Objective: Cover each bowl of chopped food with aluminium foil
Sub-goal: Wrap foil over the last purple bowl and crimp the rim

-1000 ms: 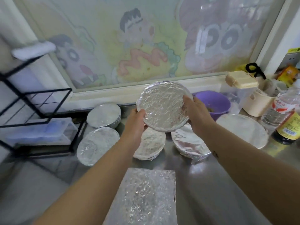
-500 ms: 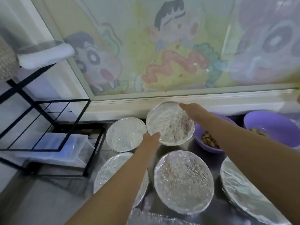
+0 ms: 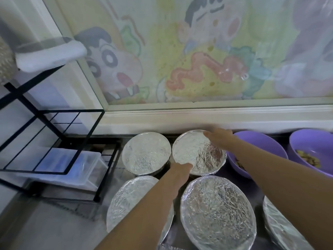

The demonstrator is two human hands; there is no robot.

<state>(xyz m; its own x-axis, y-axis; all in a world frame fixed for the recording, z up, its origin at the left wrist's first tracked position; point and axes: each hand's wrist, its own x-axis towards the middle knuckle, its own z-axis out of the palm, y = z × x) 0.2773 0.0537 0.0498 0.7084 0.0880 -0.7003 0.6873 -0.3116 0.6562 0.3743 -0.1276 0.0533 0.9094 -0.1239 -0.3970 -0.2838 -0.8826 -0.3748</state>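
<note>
left hand touches foil-covered bowl near rim, curl unclear | right hand fingers straight on far rim

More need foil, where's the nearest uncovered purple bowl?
The purple bowl sits right of centre in the head view, beside the foil-covered bowl the right hand touches.
</note>
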